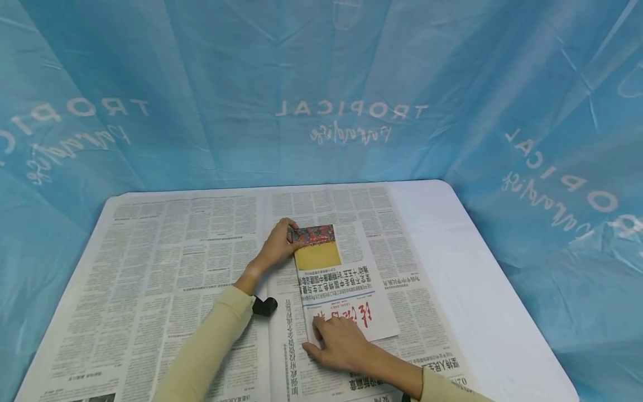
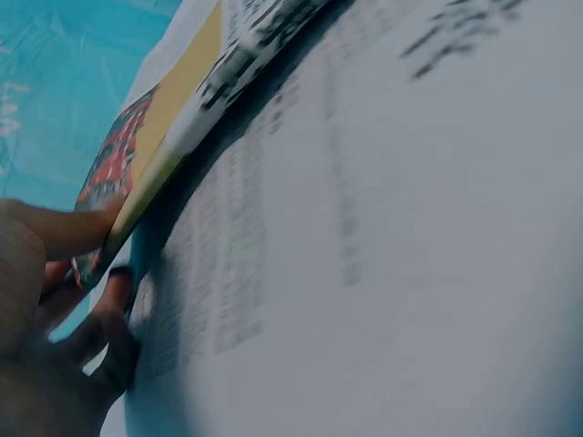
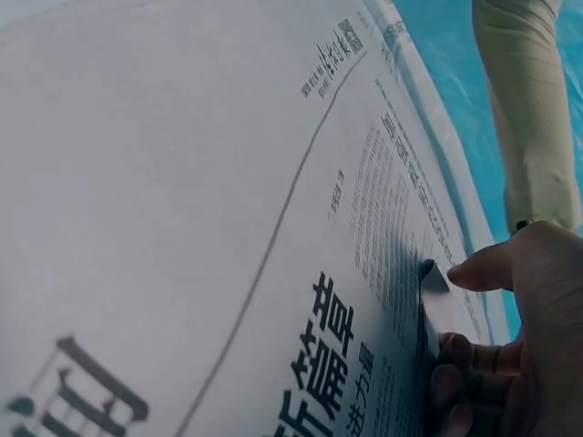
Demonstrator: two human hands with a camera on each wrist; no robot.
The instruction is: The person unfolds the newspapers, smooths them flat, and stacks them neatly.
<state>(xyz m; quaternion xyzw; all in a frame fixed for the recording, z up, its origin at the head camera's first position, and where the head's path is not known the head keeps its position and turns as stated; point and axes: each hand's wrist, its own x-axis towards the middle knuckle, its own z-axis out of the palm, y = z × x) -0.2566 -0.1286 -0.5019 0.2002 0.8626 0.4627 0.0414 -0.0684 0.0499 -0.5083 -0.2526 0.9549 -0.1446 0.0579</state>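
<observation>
A folded newspaper [image 1: 346, 296] lies on the spread sheets, its red title and yellow picture block facing up. At its far left corner my left hand [image 1: 277, 243] pinches the edge. In the left wrist view, the thumb [image 2: 77, 229] lies over the printed red-and-yellow part [image 2: 127, 155], with other fingers below. My right hand [image 1: 344, 343] rests over the near end by the title, fingers bent. Its thumb stands apart from the index finger. The right wrist view shows that hand [image 3: 519, 319] beside the paper's dark folded edge [image 3: 426, 282]; some fingertips are hidden there.
Open newspaper sheets [image 1: 201, 234] cover much of the white table [image 1: 482, 290], whose right side shows bare. Blue curtains [image 1: 321, 151] with white lettering stand behind and at both sides. A small black device [image 1: 265, 306] sits at the left wrist.
</observation>
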